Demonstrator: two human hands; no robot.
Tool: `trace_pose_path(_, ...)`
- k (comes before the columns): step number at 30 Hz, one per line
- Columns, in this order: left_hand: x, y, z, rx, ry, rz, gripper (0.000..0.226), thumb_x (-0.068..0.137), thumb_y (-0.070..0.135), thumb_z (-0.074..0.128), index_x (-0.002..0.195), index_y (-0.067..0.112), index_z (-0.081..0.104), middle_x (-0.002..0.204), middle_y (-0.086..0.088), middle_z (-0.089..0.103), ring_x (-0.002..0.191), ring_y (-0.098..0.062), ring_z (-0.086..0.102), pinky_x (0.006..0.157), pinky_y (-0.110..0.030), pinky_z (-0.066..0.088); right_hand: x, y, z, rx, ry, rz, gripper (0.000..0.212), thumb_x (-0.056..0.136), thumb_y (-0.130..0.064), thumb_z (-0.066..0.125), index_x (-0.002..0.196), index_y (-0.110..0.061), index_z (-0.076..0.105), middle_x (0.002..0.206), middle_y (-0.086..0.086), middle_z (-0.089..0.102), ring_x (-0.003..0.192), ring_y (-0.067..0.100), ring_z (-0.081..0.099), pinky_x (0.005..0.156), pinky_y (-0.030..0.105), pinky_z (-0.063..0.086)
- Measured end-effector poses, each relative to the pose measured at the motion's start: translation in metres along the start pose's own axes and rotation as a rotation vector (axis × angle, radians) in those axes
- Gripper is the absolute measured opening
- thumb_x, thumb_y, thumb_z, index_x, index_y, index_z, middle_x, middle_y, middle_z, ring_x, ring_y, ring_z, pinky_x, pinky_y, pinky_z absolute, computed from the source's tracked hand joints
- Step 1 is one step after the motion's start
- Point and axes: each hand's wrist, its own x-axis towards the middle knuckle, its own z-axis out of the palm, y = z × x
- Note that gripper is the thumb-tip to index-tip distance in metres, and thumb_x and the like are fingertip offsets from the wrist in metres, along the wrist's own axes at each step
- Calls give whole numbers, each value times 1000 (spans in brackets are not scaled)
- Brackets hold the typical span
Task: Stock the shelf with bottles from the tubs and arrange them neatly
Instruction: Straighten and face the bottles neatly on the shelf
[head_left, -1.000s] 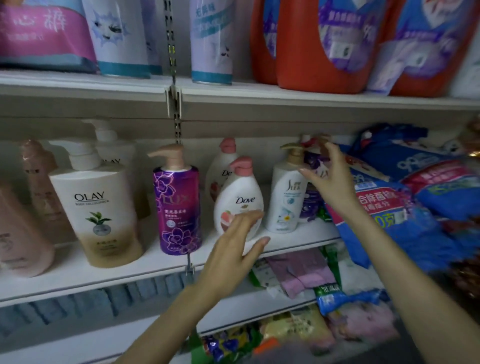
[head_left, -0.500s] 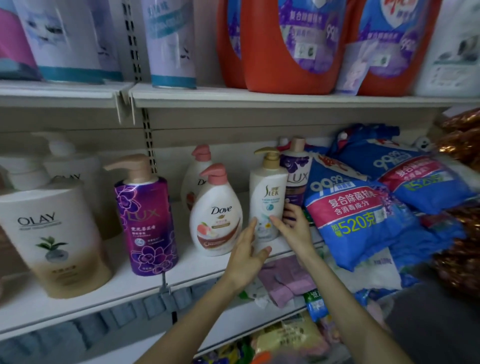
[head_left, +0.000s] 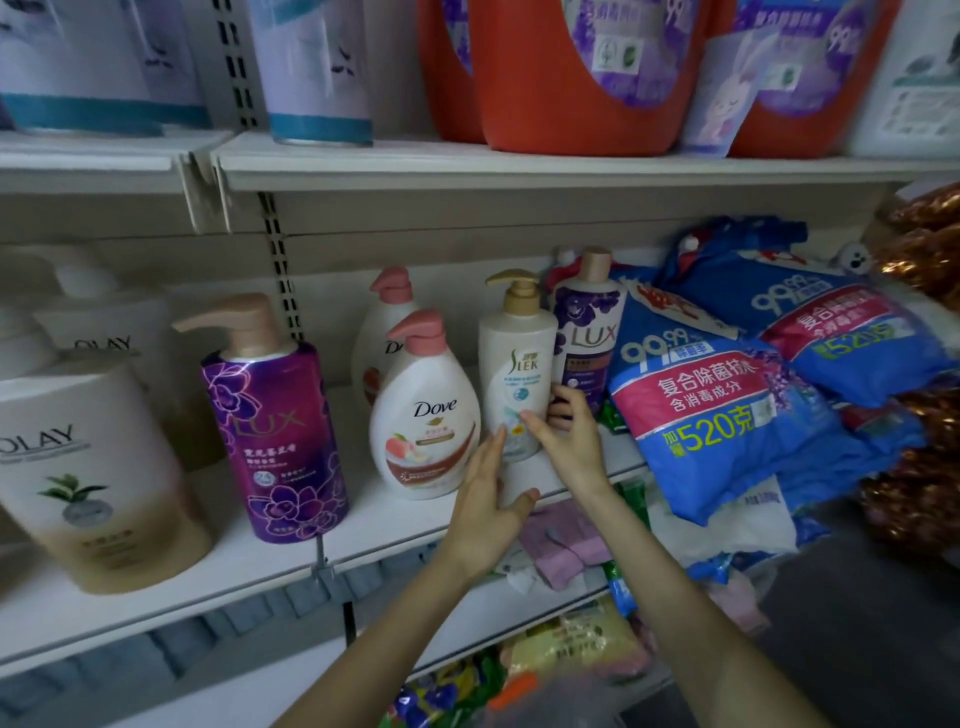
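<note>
A white Slek pump bottle (head_left: 519, 358) with a gold pump stands upright on the middle shelf (head_left: 208, 577), right of a white Dove bottle (head_left: 423, 415). My right hand (head_left: 569, 441) grips the Slek bottle low down, thumb on its front and fingers curled round its right side. My left hand (head_left: 485, 504) reaches up with straight fingers, the fingertips touching the bottle's lower left. A dark purple Lux bottle (head_left: 589, 332) stands just behind, and a second Dove bottle (head_left: 382, 322) behind the first.
Left along the shelf are a bright purple Lux bottle (head_left: 275, 415) and large Olay bottles (head_left: 88, 467). Blue detergent bags (head_left: 717, 405) are piled against the Lux on the right. Orange jugs (head_left: 571, 78) fill the upper shelf; pink packets (head_left: 561, 545) lie below.
My right hand came down from the bottle tops to the Slek bottle's lower part and took hold. My left hand shifted right from the Dove bottle to the Slek bottle's base.
</note>
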Motion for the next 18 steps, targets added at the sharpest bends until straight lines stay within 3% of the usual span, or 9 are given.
trace_pose_path(11,-9,4,6,70,1,-14,82,86,9,65,151,23,16,152,15,12,146,-10,16,118,-36,24,-2,7,-3,-24,-5,15,42,80,-11,73,115,-18,50,108,2,58,90,0,56,70,4,44)
trace_pose_path(15,-3,13,0,68,0,-40,82,86,9,65,152,21,18,156,6,19,144,-12,22,117,-38,26,-5,6,-17,-16,-2,49,36,83,-14,71,115,-13,55,108,6,57,90,6,56,70,3,43)
trace_pose_path(18,-13,24,3,-5,12,-60,79,86,9,65,149,29,21,154,5,27,141,-11,28,111,-29,32,-21,9,-40,-27,-21,58,31,85,-15,69,112,-18,54,108,5,58,94,11,58,76,13,48)
